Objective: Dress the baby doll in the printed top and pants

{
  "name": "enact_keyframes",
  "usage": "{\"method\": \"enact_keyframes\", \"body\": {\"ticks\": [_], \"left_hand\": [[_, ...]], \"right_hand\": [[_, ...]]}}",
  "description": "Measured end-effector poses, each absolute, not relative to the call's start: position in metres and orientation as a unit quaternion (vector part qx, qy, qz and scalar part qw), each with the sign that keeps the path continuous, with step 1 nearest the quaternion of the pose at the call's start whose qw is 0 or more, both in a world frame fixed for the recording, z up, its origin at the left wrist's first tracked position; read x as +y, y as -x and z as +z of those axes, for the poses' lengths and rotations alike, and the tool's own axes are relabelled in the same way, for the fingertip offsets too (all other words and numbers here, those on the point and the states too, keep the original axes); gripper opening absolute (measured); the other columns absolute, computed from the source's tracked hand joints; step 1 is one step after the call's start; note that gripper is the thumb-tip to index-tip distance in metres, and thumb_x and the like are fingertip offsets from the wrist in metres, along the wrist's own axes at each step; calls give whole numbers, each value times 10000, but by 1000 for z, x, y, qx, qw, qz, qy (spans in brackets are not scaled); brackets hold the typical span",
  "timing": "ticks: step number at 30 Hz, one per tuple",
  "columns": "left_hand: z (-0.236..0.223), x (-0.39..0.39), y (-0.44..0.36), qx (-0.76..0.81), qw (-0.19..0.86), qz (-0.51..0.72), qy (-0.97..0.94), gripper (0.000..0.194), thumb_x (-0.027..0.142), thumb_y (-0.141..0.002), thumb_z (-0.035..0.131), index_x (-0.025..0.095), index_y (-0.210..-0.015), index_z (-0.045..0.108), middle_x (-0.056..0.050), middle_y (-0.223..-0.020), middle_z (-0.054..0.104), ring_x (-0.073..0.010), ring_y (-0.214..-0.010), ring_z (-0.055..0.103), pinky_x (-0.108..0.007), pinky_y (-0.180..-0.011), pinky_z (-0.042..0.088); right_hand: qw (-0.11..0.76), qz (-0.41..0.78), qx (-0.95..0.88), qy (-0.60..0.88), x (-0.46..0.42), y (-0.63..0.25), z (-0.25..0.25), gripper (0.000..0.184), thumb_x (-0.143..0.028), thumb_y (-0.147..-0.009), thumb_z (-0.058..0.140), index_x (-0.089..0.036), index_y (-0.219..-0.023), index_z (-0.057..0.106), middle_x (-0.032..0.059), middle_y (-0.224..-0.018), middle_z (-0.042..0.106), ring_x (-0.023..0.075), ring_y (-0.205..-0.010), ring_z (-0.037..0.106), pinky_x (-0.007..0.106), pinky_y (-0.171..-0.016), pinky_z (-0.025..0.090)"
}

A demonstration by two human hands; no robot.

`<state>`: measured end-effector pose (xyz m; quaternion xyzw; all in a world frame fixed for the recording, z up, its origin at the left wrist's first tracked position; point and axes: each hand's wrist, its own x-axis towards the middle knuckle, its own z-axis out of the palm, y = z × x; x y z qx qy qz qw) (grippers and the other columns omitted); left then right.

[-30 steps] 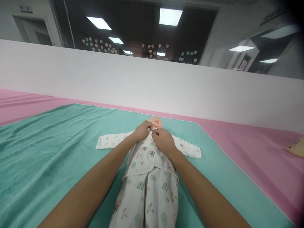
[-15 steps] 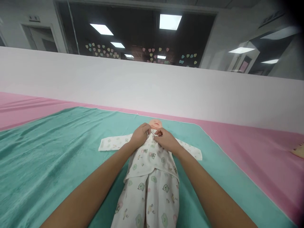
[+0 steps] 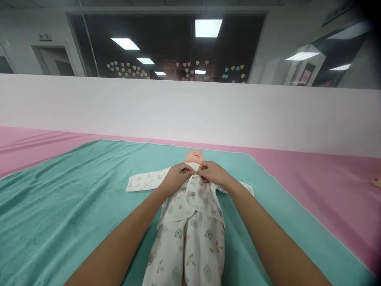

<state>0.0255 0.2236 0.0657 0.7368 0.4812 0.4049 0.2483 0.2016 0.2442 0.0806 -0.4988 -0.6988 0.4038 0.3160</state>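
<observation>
A baby doll [image 3: 195, 156] lies on its back, head away from me, dressed in a white printed baby shirt [image 3: 205, 200] and matching pants [image 3: 196, 246]. Both its sleeves stretch out sideways. At the upper chest, just below the neck, my left hand [image 3: 180, 176] pinches the shirt's front from the left. My right hand [image 3: 212, 174] is closed in a pinch on the shirt opposite it, the fingertips almost meeting. Whatever fastening lies between the fingers is too small to make out. Below the hands, the overlapping front edge shows a curved flap.
Under the doll spreads a teal blanket [image 3: 89, 206] with wrinkles on the left. Pink cloth [image 3: 312, 186] shows around it. A low white wall [image 3: 166, 111] runs behind, with a dark window [image 3: 166, 43] above. A yellowish object [image 3: 376, 182] sits at the right edge.
Both hands have shifted slightly down the shirt front and closer together. The shirt's flap edge now shows more clearly below them. The camera view has tilted a little.
</observation>
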Motion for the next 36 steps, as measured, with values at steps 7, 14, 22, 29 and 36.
{"method": "enact_keyframes", "body": {"ticks": [7,14,22,29,36], "left_hand": [[62,233,-17,472,309,404,-720,207,353,-709,572,217,-835,663,14,-737,595,-139,-679,528,-237,-593,391],[60,231,-17,394,480,461,-634,252,397,-727,582,180,-853,616,-20,-804,642,-154,-725,584,-276,-658,441],[65,231,-14,439,372,407,-709,234,389,-714,605,197,-848,592,11,-728,562,-123,-667,510,-240,-603,395],[69,226,-14,408,458,429,-664,198,348,-727,601,186,-829,554,-4,-737,556,-126,-663,513,-236,-587,378],[65,228,-17,413,452,444,-654,209,376,-732,591,193,-828,558,6,-725,570,-122,-639,509,-236,-576,365]], "right_hand": [[378,427,-681,459,245,-194,75,173,-333,-674,582,-168,-628,559,-9,-586,541,90,-520,478,204,-497,381],[395,490,-653,422,245,-194,70,214,-328,-631,644,-155,-754,623,-26,-622,516,71,-541,428,198,-534,357],[374,534,-647,395,246,-200,71,202,-245,-591,652,-158,-768,609,-46,-597,477,67,-537,414,191,-507,322],[368,524,-657,398,246,-199,71,218,-255,-581,666,-169,-772,607,-34,-617,504,81,-539,442,212,-504,342],[363,513,-665,403,248,-201,69,225,-267,-585,662,-168,-781,613,-28,-615,511,85,-547,428,213,-503,325]]}}
